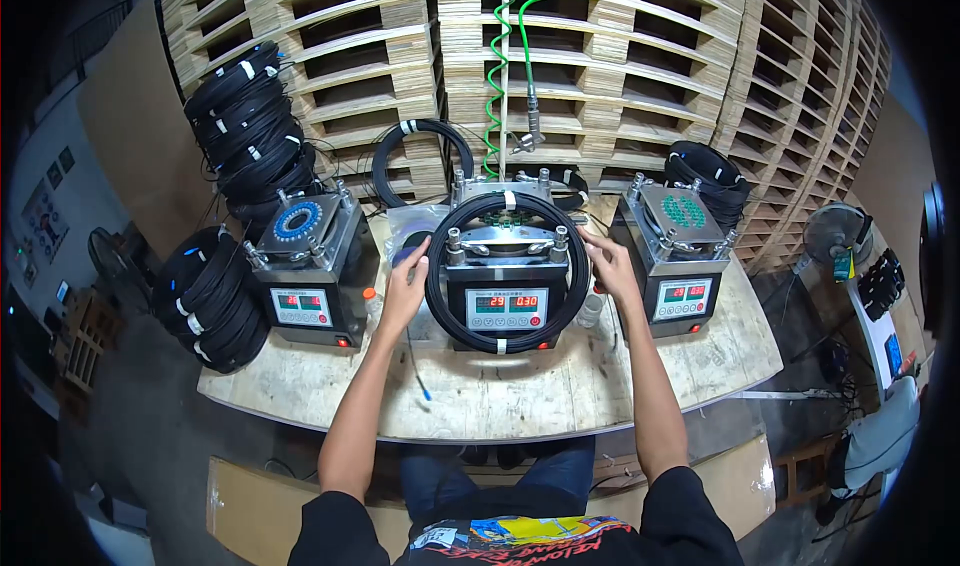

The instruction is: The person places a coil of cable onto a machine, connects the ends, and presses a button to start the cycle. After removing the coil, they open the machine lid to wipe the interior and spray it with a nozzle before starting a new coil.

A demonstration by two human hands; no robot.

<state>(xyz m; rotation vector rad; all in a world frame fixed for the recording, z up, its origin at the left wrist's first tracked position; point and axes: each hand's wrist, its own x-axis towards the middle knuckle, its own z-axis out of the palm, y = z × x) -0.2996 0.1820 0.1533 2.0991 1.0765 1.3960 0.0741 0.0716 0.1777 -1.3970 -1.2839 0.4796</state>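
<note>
Fingers [421,250] of the left hand [404,284] are pinching the left side of a black cable coil [470,212]; those of the right hand [613,270] are gripping its right side, fingertips partly hidden. The coil is being held in front of the centre machine [508,328], whose display [507,308] is showing through the ring. Two similar machines [302,274] are flanking it on the wooden bench [480,406].
</note>
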